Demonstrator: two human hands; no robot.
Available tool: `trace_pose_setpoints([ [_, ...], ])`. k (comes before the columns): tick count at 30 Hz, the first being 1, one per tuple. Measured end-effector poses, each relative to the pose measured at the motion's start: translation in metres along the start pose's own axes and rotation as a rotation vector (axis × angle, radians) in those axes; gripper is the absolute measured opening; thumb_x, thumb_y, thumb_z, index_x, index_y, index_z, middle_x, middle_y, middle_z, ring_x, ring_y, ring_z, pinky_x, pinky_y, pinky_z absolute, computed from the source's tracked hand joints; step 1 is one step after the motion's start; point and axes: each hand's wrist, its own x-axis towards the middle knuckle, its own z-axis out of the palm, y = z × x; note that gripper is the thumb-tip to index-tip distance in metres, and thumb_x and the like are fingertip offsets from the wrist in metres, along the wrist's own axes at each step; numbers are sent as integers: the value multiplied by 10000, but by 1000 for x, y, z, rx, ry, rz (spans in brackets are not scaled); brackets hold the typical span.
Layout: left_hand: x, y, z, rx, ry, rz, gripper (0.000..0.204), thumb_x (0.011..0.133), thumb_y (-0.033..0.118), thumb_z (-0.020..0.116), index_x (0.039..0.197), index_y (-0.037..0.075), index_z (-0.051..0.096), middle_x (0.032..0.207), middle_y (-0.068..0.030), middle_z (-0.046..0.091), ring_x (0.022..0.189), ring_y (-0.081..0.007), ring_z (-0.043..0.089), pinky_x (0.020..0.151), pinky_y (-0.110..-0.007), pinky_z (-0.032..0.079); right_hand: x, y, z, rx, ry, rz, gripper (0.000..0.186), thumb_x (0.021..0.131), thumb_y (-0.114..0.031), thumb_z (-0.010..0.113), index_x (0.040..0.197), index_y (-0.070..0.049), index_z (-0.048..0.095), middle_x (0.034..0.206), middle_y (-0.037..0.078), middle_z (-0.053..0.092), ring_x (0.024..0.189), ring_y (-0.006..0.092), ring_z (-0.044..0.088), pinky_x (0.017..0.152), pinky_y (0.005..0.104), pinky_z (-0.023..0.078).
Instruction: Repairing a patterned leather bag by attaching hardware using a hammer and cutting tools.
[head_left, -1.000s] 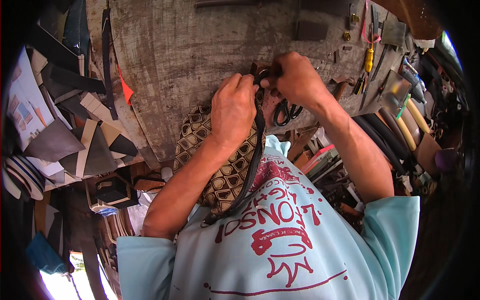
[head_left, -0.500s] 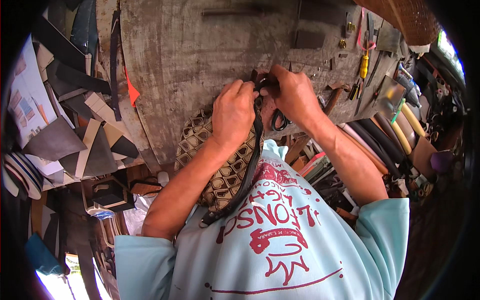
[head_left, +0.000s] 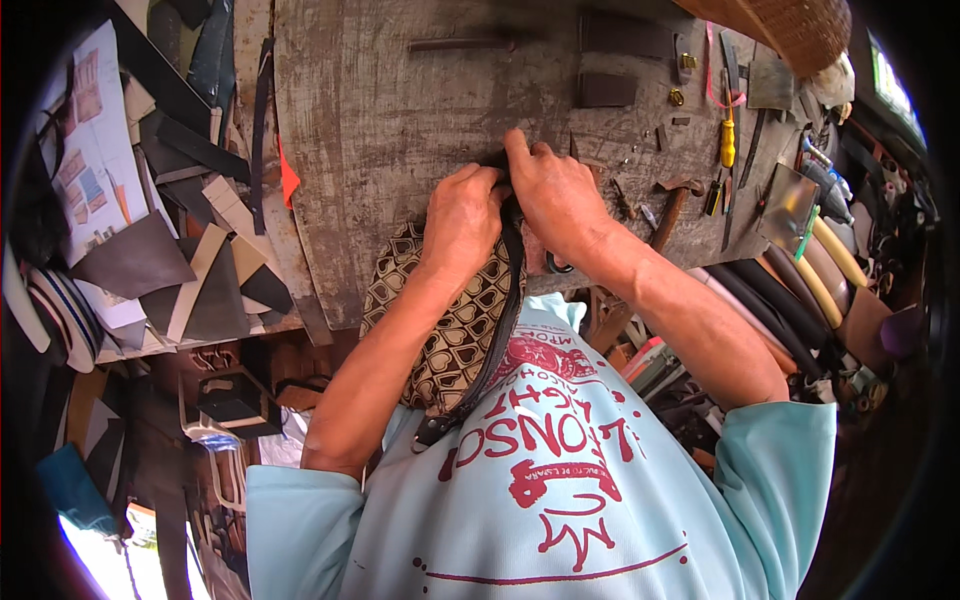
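Observation:
A brown and cream heart-patterned bag [head_left: 440, 345] with a black zippered edge lies between the workbench and my shirt front. My left hand [head_left: 465, 215] is closed on the bag's far end, knuckles up. Against it, my right hand [head_left: 555, 195] is also closed at that same end of the black strip, its fingers curled under and its index finger pointing away. What lies between the fingertips is mostly hidden by the hands. Black scissor-like loops [head_left: 558, 262] show partly beneath my right wrist.
On the worn bench [head_left: 370, 110] to the right lie a hammer [head_left: 675, 205], a yellow-handled screwdriver [head_left: 728, 145] and small brass pieces [head_left: 677, 97]. Dark leather pieces [head_left: 608, 90] lie farther back. Leather scraps [head_left: 135, 262] cover the left side. Rolls of material [head_left: 800, 285] stand at the right.
My right hand has rolled over the bag's end, and its wrist now covers more of the black loops. Both hands stay together. The whole view has shifted slightly.

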Motion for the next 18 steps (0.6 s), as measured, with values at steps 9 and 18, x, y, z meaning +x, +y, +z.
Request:
trace_pose_setpoints([
  [9,3,0,-3,34,18,-22,217,847,60,655,1021,-65,691,828,-251,684,802,-378,693,712,-414,519,-16,-6,20,-9,246,17,346,789,-12,646,1093,10,484,897,257,667,849,413,692,714,459,566],
  [18,8,10,-10,119,-125,-127,308,860,226,696,1021,-35,715,855,-242,700,832,-367,698,748,-420,522,-14,43,20,609,285,-17,385,759,-41,760,1079,7,553,937,240,695,939,408,672,773,453,516],
])
